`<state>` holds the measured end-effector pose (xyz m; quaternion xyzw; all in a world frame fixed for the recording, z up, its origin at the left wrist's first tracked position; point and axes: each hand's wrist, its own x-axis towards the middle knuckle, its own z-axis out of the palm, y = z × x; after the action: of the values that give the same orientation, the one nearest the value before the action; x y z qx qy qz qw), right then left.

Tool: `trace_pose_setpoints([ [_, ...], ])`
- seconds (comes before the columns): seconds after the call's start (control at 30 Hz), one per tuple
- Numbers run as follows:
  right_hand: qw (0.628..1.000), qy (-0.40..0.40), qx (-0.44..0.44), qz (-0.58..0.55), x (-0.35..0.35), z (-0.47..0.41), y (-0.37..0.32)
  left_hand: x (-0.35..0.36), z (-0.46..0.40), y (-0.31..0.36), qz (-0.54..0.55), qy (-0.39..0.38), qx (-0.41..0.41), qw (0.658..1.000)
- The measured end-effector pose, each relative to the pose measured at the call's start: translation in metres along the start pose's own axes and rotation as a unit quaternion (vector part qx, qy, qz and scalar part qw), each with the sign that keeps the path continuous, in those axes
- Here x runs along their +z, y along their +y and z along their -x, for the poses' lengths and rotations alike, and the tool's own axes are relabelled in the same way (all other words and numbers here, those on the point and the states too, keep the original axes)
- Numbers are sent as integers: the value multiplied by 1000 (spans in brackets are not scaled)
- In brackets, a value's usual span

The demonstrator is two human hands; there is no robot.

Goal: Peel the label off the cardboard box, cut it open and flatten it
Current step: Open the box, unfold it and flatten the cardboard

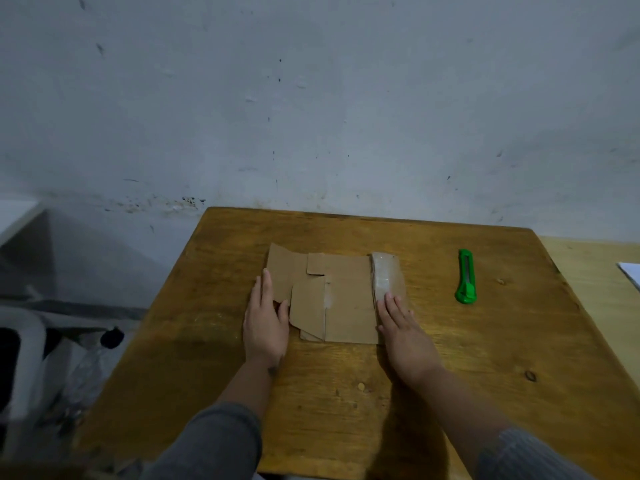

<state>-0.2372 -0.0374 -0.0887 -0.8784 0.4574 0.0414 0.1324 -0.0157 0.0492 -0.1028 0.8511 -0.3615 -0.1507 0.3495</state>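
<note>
The left hand (266,320) lies flat, fingers together, palm down on the left flap of the flattened cardboard box (341,299) at the middle of the table (214,341). The right hand (403,327), spread flat, presses the box's taped right edge. At three o'clock from the box lies a green utility knife (465,277).

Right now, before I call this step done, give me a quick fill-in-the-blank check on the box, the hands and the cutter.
1. The cardboard box lies ____ on the wooden table.
2. The cutter is coloured ____.
3. The cutter lies beyond the ____ hand, untouched.
4. The left hand presses the box's ____ edge.

Missing: flattened; green; right; left
</note>
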Motion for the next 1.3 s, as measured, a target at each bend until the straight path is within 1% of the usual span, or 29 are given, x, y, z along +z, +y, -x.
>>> trace_pose_setpoints([
  [0.2,1000,8,2,-7,3,0,0,-5,-7,-5,87,23,-63,994],
  [0.3,1000,18,4,-12,4,0,1,-8,-8,-6,61,6,-86,994],
  [0.43,1000,18,4,-18,3,0,0,-8,-8,-6,14,-14,-63,998],
  [0.53,1000,17,5,-20,1,0,-1,-4,-10,-10,-55,-32,8,998],
  [0.63,1000,16,5,-25,-1,1,-1,-2,-11,-12,-74,-40,18,996],
  [0.7,999,16,6,-27,-2,2,-1,-2,-11,-9,-40,-38,5,998],
  [0.77,999,17,5,-29,-3,2,-1,-2,-8,-4,38,-4,-17,999],
  [0.87,1000,20,3,-23,-3,3,-1,1,-1,4,131,35,-4,991],
  [0.93,1000,20,2,-20,-3,2,-1,3,2,9,183,45,-27,982],
  [1.07,999,25,2,-23,0,1,0,11,5,18,207,87,-46,973],
  [1.2,999,26,5,-26,3,-1,1,13,7,26,258,79,-93,958],
  [1.3,999,32,5,-34,4,-1,1,17,12,32,281,82,-90,952],
])
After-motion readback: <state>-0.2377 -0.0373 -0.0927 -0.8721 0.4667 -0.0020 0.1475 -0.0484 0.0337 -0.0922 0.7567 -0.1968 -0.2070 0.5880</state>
